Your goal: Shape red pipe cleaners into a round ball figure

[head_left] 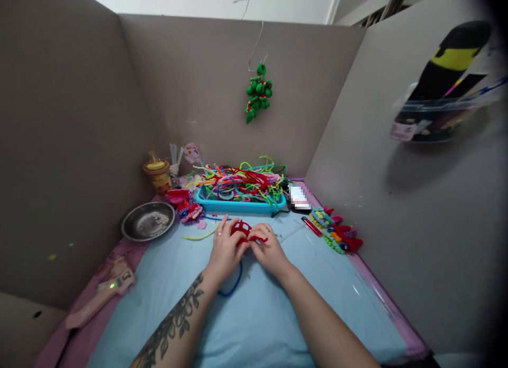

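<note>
Both of my hands meet over the middle of the blue-covered table, working on a red pipe cleaner shape [241, 228] with loops in it. My left hand [225, 245] pinches its left and lower side, fingers curled. Closed on its right side is my right hand [268, 249], with a red end lying across the fingers. A blue pipe cleaner [239, 279] curves out on the table below my left hand. Beside that hand lies a yellow-green pipe cleaner [196, 238]. The fingertips partly hide the red shape.
A blue tray [238, 205] heaped with coloured pipe cleaners stands behind my hands. Left are a metal bowl [130, 228] with small white pieces and a pink glue gun [101, 299]. Right are a phone [300, 199], a red tool [311, 227] and finished colourful pieces [337, 230]. Grey panels surround the table.
</note>
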### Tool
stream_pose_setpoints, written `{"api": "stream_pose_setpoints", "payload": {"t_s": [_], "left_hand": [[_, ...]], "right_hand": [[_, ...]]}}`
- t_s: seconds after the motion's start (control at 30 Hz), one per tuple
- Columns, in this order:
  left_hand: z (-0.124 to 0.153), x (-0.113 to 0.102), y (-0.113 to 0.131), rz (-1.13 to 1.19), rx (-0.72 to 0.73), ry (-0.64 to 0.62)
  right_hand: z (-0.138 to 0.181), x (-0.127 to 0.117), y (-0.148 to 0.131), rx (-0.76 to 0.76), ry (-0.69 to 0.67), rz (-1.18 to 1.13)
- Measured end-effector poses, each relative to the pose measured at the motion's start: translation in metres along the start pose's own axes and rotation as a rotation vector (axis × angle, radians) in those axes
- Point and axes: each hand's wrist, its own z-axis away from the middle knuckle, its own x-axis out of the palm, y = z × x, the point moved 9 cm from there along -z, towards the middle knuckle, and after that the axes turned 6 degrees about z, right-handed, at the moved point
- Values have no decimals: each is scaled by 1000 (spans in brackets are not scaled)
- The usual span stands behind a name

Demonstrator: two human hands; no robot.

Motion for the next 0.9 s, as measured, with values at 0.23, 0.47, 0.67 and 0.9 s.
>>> {"api": "stream_pose_setpoints", "payload": {"t_s": [0.23, 0.47, 0.67, 0.9], "left_hand": [[-1, 5, -7, 22, -9, -41], [-1, 5, -8, 41, -4, -47], [-2, 5, -7, 54, 3, -27], [-4, 3, -17, 315, -111, 26]], "right_hand": [[1, 10, 14, 104, -95, -76], [-1, 14, 26, 225, -110, -174], [5, 10, 34, 378, -18, -261], [4, 4, 26, 329, 46, -327]]}}
